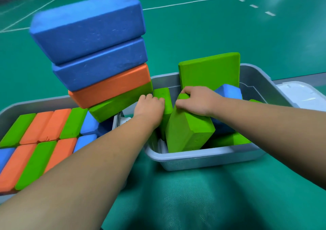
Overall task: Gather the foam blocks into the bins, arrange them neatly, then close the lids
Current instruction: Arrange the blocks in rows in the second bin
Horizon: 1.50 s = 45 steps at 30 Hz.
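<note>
Two grey bins stand side by side. The left bin [10, 109] holds rows of green, orange and blue foam blocks packed on edge, and a leaning stack rises from its right end: two blue blocks [88, 27], an orange block [112, 84] and a green one [116, 102]. In the right bin [202, 159] my left hand [150, 106] grips an upright green block [163, 97]. My right hand [195, 100] grips the top of a tilted green block [188, 132]. Behind them a tall green block [210, 71] stands upright, with a blue block [229, 91] beside it.
A white lid [303, 95] lies to the right of the right bin. Both bins sit on a green court floor [247, 36] with white lines. A darker green mat [194, 194] covers the ground in front of me.
</note>
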Each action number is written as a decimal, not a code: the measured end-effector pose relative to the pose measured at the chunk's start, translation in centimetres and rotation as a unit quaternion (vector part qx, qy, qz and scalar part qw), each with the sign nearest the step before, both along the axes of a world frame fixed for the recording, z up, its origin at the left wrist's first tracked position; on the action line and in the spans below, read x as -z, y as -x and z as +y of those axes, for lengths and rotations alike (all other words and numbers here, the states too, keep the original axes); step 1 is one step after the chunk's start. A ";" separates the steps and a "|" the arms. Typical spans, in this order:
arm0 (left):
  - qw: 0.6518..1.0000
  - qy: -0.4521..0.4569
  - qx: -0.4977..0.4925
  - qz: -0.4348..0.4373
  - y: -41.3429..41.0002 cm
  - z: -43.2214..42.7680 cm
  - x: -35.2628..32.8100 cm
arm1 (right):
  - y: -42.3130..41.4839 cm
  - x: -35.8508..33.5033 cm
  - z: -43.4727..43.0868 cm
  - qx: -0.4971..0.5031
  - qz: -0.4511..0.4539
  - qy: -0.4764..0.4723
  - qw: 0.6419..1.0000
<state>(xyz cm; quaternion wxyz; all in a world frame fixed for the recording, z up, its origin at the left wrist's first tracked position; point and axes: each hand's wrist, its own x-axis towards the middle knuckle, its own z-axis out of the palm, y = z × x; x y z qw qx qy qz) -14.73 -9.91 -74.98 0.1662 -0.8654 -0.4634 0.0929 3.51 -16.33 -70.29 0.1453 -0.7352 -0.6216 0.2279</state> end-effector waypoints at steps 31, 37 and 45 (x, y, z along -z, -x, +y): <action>0.797 0.447 -0.131 -0.385 4.1 -0.5 -7.4 | 1.7 -0.4 2.3 -0.076 0.227 0.202 0.950; 0.884 0.398 -0.057 -0.240 4.9 -0.3 -6.3 | 1.3 -0.3 3.1 -0.075 0.263 0.234 0.933; 0.938 0.325 -0.032 -0.120 3.4 0.6 -4.4 | 3.5 2.9 4.1 -0.056 0.178 0.224 0.956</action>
